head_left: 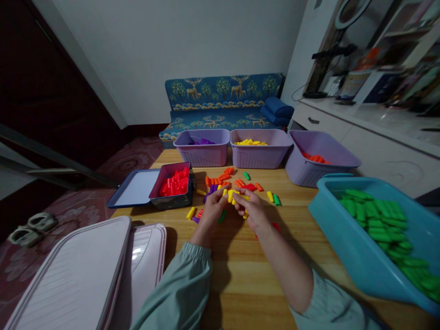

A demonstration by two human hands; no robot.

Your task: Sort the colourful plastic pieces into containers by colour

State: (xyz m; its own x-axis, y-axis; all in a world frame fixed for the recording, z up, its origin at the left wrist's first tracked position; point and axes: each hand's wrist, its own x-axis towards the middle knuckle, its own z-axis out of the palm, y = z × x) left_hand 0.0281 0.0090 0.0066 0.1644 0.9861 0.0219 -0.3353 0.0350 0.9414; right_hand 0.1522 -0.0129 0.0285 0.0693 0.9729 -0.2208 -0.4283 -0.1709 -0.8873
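My left hand point(212, 210) and my right hand point(252, 209) meet over the middle of a wooden table point(237, 270), fingers pinched on several small yellow plastic pieces point(233, 195). Around them lies a scatter of loose pieces point(237, 181) in orange, red, purple, yellow and green. A dark tin point(172, 188) with red pieces stands to the left of my hands. At the back stand three lilac bins: one with purple pieces point(203, 145), one with yellow pieces point(259, 147), one with orange pieces point(318, 158). A blue bin point(371, 238) of green pieces sits at the right.
The tin's blue lid point(132, 189) lies left of it. Pale pink box lids point(92, 270) cover the table's near left corner. Beyond the table are a blue patterned sofa point(223, 103), a white cabinet point(378, 123) at right, and shoes point(32, 227) on the floor at left.
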